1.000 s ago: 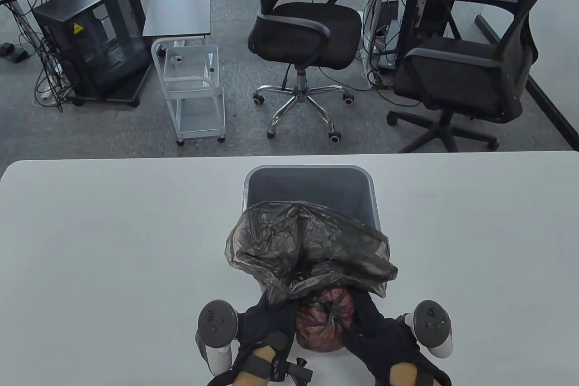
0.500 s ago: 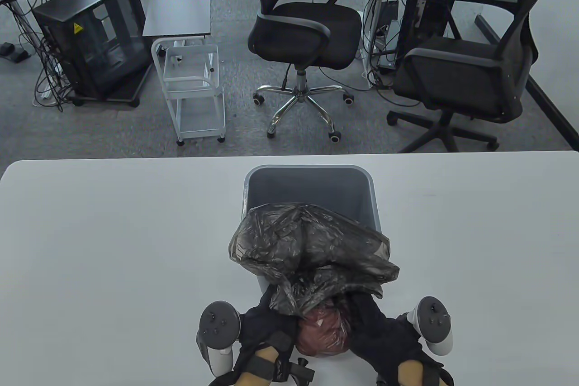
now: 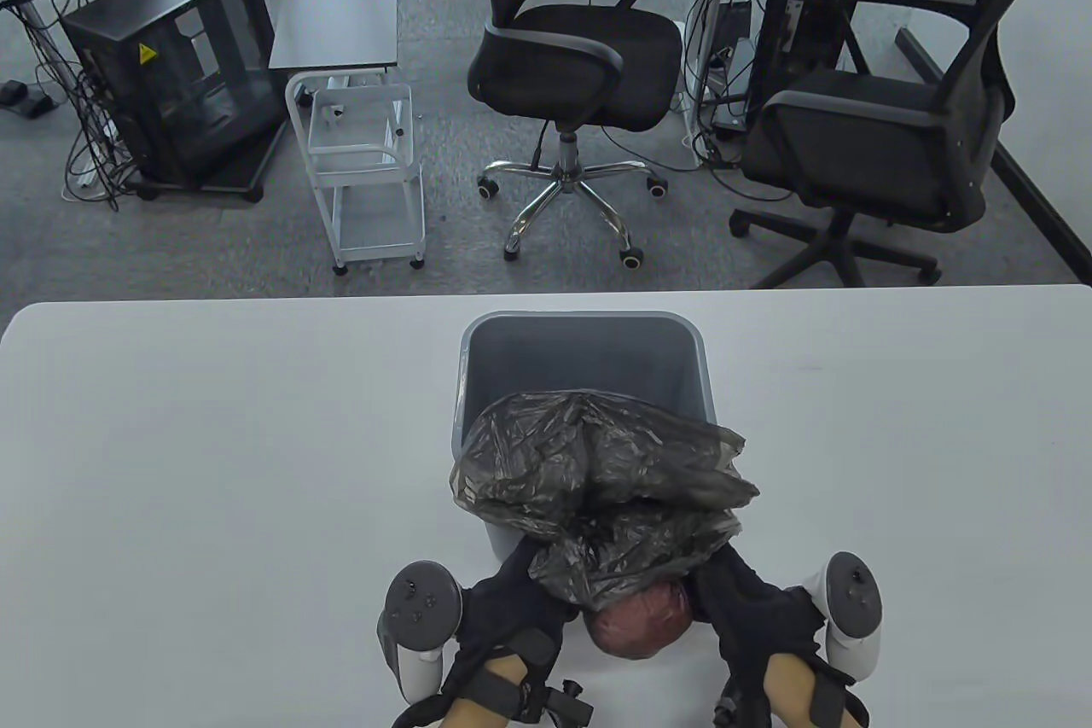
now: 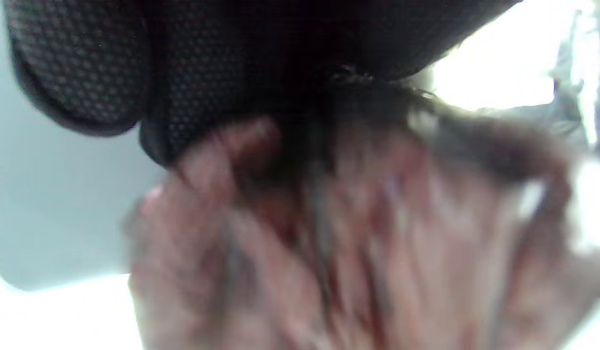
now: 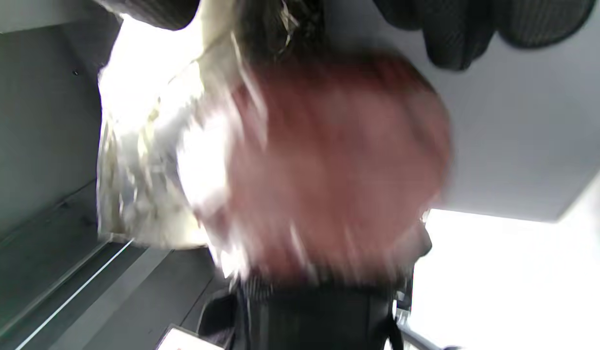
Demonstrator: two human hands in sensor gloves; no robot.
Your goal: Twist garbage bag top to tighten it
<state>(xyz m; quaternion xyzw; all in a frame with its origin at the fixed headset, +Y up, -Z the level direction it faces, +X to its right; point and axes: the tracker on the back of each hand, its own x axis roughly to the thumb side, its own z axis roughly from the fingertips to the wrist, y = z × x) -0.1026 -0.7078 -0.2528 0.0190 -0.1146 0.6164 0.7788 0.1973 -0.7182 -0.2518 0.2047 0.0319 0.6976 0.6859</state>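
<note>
table view: i see the garbage bag [image 3: 597,506], grey and translucent, spilling over the near rim of the grey bin [image 3: 589,352] that lies on the white table [image 3: 171,438]. its loose top sits just beyond my two hands and partly over their fingers.

left hand [image 3: 512,617]: gloved, tracker [image 3: 418,608] on its back toward the outer side. fingers reach under the bag's crumpled plastic. the reddish bundle [image 3: 640,621] inside the bag lies just to this hand's inner side, touching it.

right hand [image 3: 751,617]: gloved, tracker [image 3: 849,613] on its outer side. fingers go up under the bag's edge; the reddish bundle touches its inner side. the bundle sits between both hands.

left wrist view: blurred. gloved fingers [image 4: 86,68] hang over reddish plastic [image 4: 329,243]; the grip itself i cannot tell.

right wrist view: blurred. reddish bundle [image 5: 339,165] fills the centre, pale crumpled bag film [image 5: 144,160] beside it, gloved fingertips [image 5: 455,34] at the top edge. whether this hand is clamped on the bag i cannot tell.
</note>
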